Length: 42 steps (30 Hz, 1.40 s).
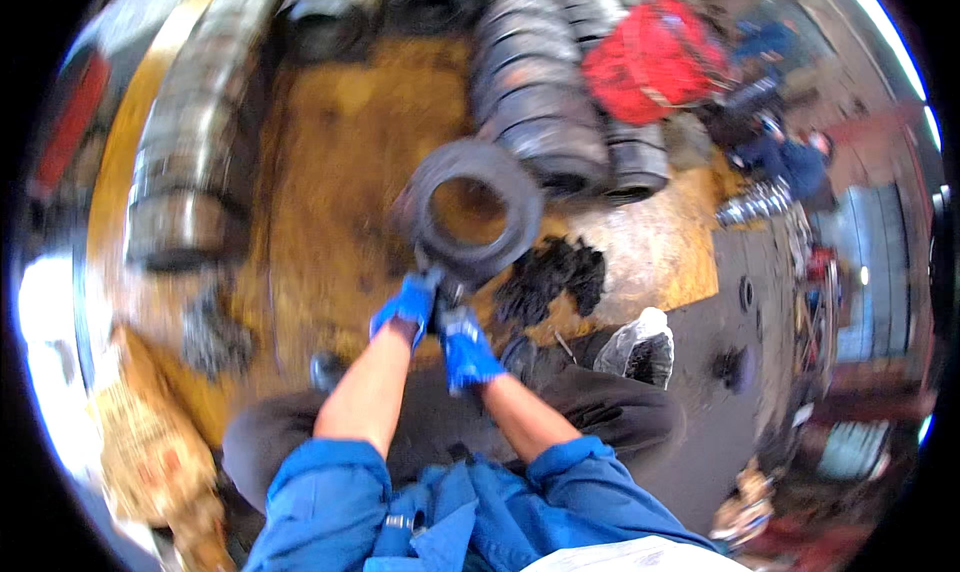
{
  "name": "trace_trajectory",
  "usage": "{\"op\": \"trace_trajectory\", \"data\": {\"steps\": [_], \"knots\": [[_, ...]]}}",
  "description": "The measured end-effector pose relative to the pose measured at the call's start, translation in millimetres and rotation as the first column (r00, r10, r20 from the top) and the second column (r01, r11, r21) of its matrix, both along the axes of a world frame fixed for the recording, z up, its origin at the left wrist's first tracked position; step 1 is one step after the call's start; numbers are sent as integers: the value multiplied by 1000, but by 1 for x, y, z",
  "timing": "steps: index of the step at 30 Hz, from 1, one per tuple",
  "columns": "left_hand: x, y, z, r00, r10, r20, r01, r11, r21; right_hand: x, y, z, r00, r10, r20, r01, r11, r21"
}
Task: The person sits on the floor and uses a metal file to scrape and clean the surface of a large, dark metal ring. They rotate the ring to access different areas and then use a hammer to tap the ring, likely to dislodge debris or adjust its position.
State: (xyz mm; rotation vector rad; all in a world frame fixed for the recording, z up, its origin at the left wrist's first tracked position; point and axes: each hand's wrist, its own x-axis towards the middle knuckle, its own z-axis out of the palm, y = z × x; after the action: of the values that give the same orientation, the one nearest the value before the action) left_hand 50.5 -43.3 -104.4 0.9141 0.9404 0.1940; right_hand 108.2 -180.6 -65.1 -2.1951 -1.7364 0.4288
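Observation:
A thick dark metal ring [520, 207] with a wide round hole is tilted toward me over the yellowish bench [350, 152]. My left hand [408, 310], in a blue glove with darkened fingertips, is closed at the ring's near edge. Close beside it, my right hand [466, 350], gloved the same way, has its fingers curled just below the ring. Something dark lies between the two hands; blur hides what it is. To the right of the ring is a heap of black rags or gloves [555, 277].
Rows of similar rings lie stacked on their sides at left [190, 162] and beyond the ring [535, 92]. A red cloth bundle [655, 60] sits on the far right rows. A grey rag [215, 332] and brown sack [155, 437] are at left, a white bag [640, 350] at right. Another person [790, 162] is farther right.

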Motion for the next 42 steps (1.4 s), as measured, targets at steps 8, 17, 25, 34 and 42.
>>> {"op": "trace_trajectory", "data": {"steps": [8,17,25,34,42], "knots": [[-10,-79,-52,963,-257,75,262,964,-54,-22,-90,40,889,-222,-401,265,963,54],[-33,25,82,971,-200,132,42,686,726,-54,-81,39,986,-161,-30,153,968,-197],[-10,-5,285,894,-311,323,85,824,560,8,-151,-113,991,-116,74,115,993,12],[-58,8,325,931,-147,334,19,933,359,9,-140,-58,1000,-18,3,18,973,-231],[-93,39,323,863,-32,505,-92,972,218,59,-76,105,873,-272,-404,264,961,-76]]}}
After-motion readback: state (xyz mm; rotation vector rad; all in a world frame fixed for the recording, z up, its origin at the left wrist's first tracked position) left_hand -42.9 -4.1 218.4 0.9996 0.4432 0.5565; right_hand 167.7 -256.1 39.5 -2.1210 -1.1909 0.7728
